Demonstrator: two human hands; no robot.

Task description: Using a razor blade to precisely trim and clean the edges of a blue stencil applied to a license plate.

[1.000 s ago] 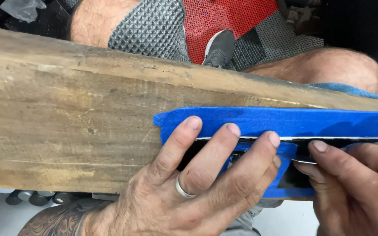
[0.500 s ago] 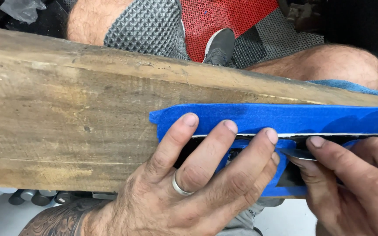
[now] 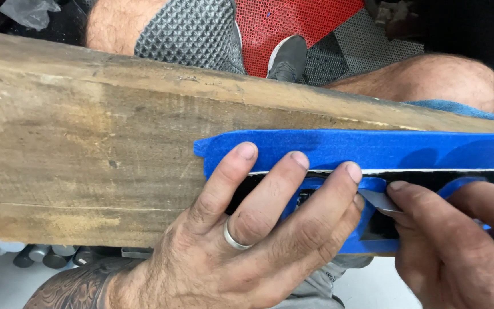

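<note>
Little has moved since a second ago: the left hand [image 3: 241, 240] keeps its three fingertips pressed flat along the strip of blue masking tape [image 3: 373, 150], having crept only slightly along it, while the right hand [image 3: 458, 240] has edged its index fingertip closer to a loose tape flap. Neither hand is closed around anything; both press with fingers extended. The tape borders a dark, glossy, narrow piece [image 3: 430, 178] lying on the weathered brown wooden plank [image 3: 98, 149] across the person's knees, so the taping looks under way, edges being smoothed down.
</note>
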